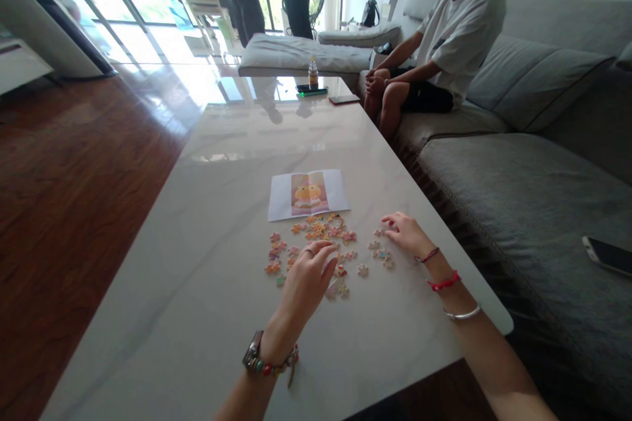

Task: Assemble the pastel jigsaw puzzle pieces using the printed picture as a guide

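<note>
2 bare hands are at work above a pale, glossy table, among many small puzzle pieces scattered on the near side of a creased paper sheet. The left hand is over the pile and hides part of it; its fingers curve loosely with the thumb set apart, so it looks released. The right hand is just beside a smaller group of pale pieces to the right of the pile, thumb and fingers parted, released too; whether it touches the nearest piece I cannot tell. 1 whitish piece lies alone between the 2 groups. Most of the pile is orange, yellow and pink, and the sheet bears a printed picture with yellow figures. At the table's far end stands a small bottle. 1 person in a white shirt sits on the gray sofa, and a phone lies at its near part.
</note>
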`<action>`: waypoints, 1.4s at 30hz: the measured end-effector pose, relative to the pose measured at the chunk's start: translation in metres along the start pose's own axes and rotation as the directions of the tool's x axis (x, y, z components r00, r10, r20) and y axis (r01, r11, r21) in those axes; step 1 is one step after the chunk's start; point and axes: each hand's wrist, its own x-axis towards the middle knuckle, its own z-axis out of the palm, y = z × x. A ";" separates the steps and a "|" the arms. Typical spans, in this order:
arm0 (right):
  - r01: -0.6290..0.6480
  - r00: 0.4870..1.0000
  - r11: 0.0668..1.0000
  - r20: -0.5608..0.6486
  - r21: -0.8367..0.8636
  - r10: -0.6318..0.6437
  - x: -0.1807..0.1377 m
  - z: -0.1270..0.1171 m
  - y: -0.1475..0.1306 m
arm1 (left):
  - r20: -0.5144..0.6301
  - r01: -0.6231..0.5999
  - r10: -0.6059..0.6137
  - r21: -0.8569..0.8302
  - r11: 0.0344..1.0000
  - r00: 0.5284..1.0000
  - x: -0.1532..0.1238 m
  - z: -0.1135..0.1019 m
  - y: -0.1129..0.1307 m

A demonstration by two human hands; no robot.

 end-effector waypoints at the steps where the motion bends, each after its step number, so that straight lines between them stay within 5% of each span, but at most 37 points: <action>1: 0.027 1.000 0.999 0.015 0.019 -0.027 -0.001 -0.001 0.003 | 0.008 -0.003 0.003 0.002 1.000 1.000 -0.001 0.001 0.000; 6: 0.155 0.983 0.981 0.081 0.114 -0.165 -0.007 -0.001 0.000 | 0.018 -0.019 0.019 0.011 1.000 1.000 -0.005 0.004 0.000; 14: 0.301 0.933 0.954 0.207 -0.004 -0.294 -0.004 0.005 -0.017 | 0.031 0.039 -0.039 -0.018 0.999 0.999 -0.018 -0.001 -0.011; 18: 0.240 0.951 0.970 0.193 0.034 -0.242 -0.011 0.001 -0.029 | 0.054 0.100 -0.098 -0.037 0.994 0.994 -0.039 -0.005 -0.010; 21: 0.112 0.972 0.941 0.162 0.321 -0.171 -0.037 0.007 -0.052 | 0.079 0.134 -0.130 -0.053 0.989 0.988 -0.058 -0.005 -0.002; 24: -0.049 0.937 0.814 0.308 0.578 -0.163 -0.072 0.026 -0.080 | 0.111 0.147 -0.139 -0.068 0.987 0.984 -0.074 -0.001 0.005; 29: -0.116 0.958 0.831 0.281 0.544 -0.050 -0.102 0.055 -0.105 | 0.098 0.143 -0.139 -0.039 0.989 0.985 -0.082 0.002 0.012; 36: -0.115 0.979 0.814 0.203 0.570 -0.003 -0.077 0.032 -0.075 | 0.054 0.118 -0.117 -0.019 0.993 0.992 -0.075 -0.009 0.004; 42: -0.099 0.995 0.956 0.004 0.277 0.102 -0.012 0.007 -0.024 | -0.006 0.057 -0.057 -0.004 0.998 0.998 -0.041 -0.008 -0.012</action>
